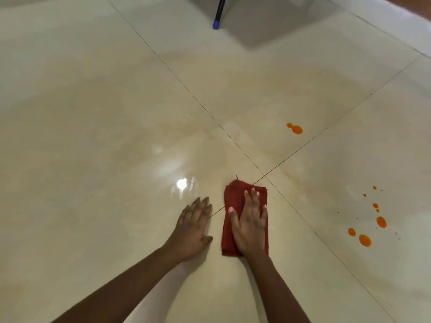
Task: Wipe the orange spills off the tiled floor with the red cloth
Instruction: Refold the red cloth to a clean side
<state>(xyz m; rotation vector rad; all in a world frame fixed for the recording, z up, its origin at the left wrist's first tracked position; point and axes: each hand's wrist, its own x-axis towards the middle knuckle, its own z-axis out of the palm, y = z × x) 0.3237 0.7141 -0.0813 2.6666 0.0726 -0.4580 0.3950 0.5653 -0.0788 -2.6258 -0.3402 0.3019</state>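
Right hand (249, 226) presses flat on red cloth (234, 201); left hand (194, 226) flat beside it.

Dark slanted pole (219, 11) with blue tip, perhaps a chair leg

Place: I read this as an indoor room, likely a home, though I can't tell which room.
Floor: a tiled floor (93, 113) of large glossy cream slabs, with thin dark grout lines (186, 92).
Light: a bright glare (182, 183) mirrored in the polish.
Furniture: one slim blue leg (218, 12) with a capped foot — chair or stand, I can't say.
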